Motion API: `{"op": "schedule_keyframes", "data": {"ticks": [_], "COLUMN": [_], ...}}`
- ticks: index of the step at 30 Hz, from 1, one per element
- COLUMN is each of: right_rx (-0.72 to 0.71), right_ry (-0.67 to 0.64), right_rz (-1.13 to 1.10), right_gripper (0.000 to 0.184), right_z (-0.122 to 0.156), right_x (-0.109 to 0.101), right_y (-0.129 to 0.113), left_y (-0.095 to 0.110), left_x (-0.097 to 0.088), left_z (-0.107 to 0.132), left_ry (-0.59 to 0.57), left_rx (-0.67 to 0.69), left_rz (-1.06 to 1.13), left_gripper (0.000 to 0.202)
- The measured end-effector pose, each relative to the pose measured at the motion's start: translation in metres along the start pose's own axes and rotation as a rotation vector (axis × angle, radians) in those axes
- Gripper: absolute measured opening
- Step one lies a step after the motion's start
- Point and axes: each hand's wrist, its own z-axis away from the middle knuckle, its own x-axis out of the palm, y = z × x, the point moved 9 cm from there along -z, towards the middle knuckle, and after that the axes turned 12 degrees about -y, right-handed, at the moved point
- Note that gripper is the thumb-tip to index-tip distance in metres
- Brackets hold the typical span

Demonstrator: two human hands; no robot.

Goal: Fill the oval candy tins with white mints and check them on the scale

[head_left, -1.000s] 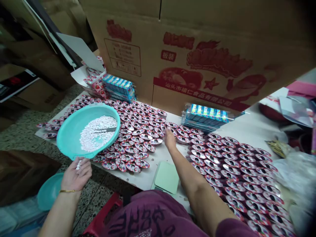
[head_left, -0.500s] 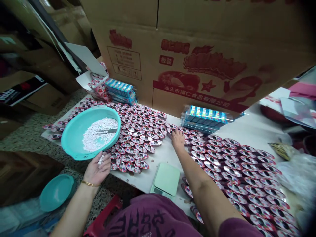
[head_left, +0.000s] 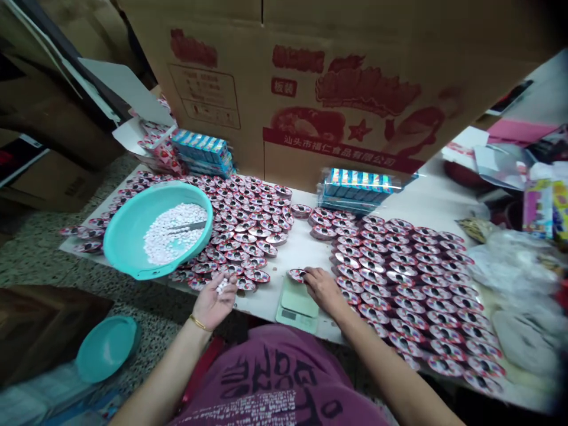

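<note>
My left hand is palm up with its fingers curled around several small white candies, just in front of the table edge. With my right hand I pinch a small eye-shaped box, red-patterned with a dark hole in its top, over the far end of the green scale. Whether the box touches the scale I cannot tell. To the left stands a turquoise basin with a heap of white candies and a scoop-like tool lying in them.
Rows of like boxes cover the table's right side, and more boxes stand left of centre. Blue wrapped packs lean by a large cardboard carton. Clear plastic bags lie far right. A second turquoise basin is low at left.
My right hand has come back from the far boxes to the scale with one box. My left hand has moved right, away from the basin, still holding candies. The view has shifted slightly.
</note>
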Motion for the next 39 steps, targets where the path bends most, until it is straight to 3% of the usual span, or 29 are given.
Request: {"op": "schedule_keyframes", "data": {"ticks": [3,6,8,10,13,15,17,20,25,33,36,39], "right_rx": [0.008,0.059,0.054,-0.015,-0.214,-0.228,-0.238,-0.296,-0.255,-0.256,-0.212,0.005], "right_ry": [0.024,0.146,0.232,0.276,0.191,0.108,0.027,-0.025,-0.05,-0.063,-0.031,0.034], "right_rz": [-0.087,-0.197,-0.293,-0.374,-0.349,-0.274,-0.213,-0.164,-0.13,-0.233,-0.269,-0.259], "right_gripper": [0.019,0.024,0.026,0.027,0.03,0.026,0.019,0.011,0.013,0.01,0.013,0.02], "right_z": [0.017,0.032,0.039,0.038,0.017,0.0,-0.013,-0.017,-0.015,-0.012,-0.008,-0.001], "right_x": [0.015,0.011,-0.002,-0.016,-0.021,-0.013,0.001,0.015,0.021,0.016,0.008,0.001], "right_y": [-0.008,-0.011,-0.028,-0.064,-0.137,-0.167,-0.185,-0.197,-0.196,-0.192,-0.163,-0.102], "left_y": [-0.013,-0.021,-0.029,-0.041,-0.056,-0.06,-0.06,-0.058,-0.062,-0.068,-0.07,-0.071], "left_x": [-0.017,-0.023,-0.024,-0.029,-0.047,-0.064,-0.076,-0.079,-0.076,-0.084,-0.078,-0.071], "left_z": [-0.003,-0.004,-0.004,-0.002,0.003,0.009,0.015,0.021,0.025,0.022,0.014,0.008], "left_ry": [0.11,0.148,0.119,0.082,0.087,0.132,0.161,0.142,0.119,0.199,0.167,0.138], "left_rx": [-0.039,-0.058,-0.107,-0.183,-0.279,-0.312,-0.317,-0.306,-0.34,-0.373,-0.358,-0.363], "left_rz": [-0.057,-0.131,-0.176,-0.214,-0.237,-0.238,-0.237,-0.238,-0.24,-0.228,-0.225,-0.233], "left_gripper": [0.018,0.02,0.022,0.025,0.026,0.026,0.029,0.035,0.038,0.021,0.02,0.022]}}
